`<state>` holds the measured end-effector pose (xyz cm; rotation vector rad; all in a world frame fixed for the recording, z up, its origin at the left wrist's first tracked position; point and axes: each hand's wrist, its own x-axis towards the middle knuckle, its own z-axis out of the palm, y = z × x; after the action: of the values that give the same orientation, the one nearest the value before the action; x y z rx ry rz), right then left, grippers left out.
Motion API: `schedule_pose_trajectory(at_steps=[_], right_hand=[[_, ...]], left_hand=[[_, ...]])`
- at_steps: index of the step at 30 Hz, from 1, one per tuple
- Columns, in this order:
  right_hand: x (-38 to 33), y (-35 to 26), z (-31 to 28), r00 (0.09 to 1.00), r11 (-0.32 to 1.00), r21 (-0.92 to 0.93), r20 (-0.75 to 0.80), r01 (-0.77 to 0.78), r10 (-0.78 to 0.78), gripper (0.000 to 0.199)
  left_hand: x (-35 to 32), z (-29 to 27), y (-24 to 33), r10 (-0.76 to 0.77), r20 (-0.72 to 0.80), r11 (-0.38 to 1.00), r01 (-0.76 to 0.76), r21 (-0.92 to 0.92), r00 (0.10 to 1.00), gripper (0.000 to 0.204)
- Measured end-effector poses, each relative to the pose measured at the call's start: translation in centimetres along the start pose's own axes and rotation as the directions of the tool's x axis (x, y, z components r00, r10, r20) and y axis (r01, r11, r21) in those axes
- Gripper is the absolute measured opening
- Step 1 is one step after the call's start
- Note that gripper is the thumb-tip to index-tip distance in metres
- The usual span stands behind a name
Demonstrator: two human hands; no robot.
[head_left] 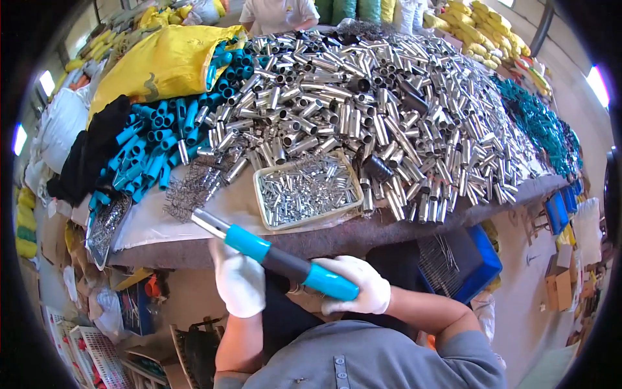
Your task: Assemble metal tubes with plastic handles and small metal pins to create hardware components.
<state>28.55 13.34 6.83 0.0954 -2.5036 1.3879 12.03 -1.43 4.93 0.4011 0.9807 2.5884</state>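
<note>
Desk: wide and very full, with heaps right up near its front edge.
Silver tubes: the biggest heap. A bump might send some rolling off the front.
Yellow sack: lying at the back left.
Blue-green tubes: heaped by the sack. They touch the silver ones, so the two kinds could get mixed up.
Tray: near the front edge, packed full. A hard knock could tip it.
Long stick: held up slanting at the desk's front, silver tip high on the left. A big swing might hit the tray.
Right hand: gloved, wrapped round the stick's low blue-green end.
Left hand: gloved, under the upper blue-green part. Its fingertips hide, so I cannot tell how tight. If loose, the stick might slip.
Springs: tangled near the silver tip, which could snag them.
Tiny metal bits: inside the tray; easily spilled.
</note>
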Motion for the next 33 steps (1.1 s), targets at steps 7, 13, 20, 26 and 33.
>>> schedule_pose_trajectory(at_steps=[7,13,20,26,33], right_hand=[[13.4,7.1,-8.5,0.958,0.748,-0.663,-0.218,-0.006,-0.185,0.011],[20.4,11.5,-11.5,0.93,0.549,-0.78,0.368,0.301,0.014,0.02],[21.5,9.7,-10.7,0.847,0.267,-0.837,0.52,0.477,0.116,0.024],[21.6,9.9,-10.3,0.773,0.105,-0.778,0.628,0.62,0.087,0.013],[16.4,7.9,-14.0,0.928,0.679,-0.725,-0.324,-0.117,-0.186,0.018]], left_hand=[[0.6,-0.7,-0.4,-0.461,-0.098,0.85,0.407,-0.334,0.882,0.029],[-1.7,-2.3,-2.4,-0.541,-0.022,0.831,0.53,-0.167,0.841,0.039],[-2.2,-2.9,-3.2,-0.507,0.068,0.853,0.512,-0.101,0.859,0.043],[-3.1,-2.7,-4.2,-0.502,0.211,0.852,0.522,-0.045,0.839,0.036],[-3.5,-2.7,-3.5,-0.526,0.23,0.849,0.523,0.082,0.819,0.052]])
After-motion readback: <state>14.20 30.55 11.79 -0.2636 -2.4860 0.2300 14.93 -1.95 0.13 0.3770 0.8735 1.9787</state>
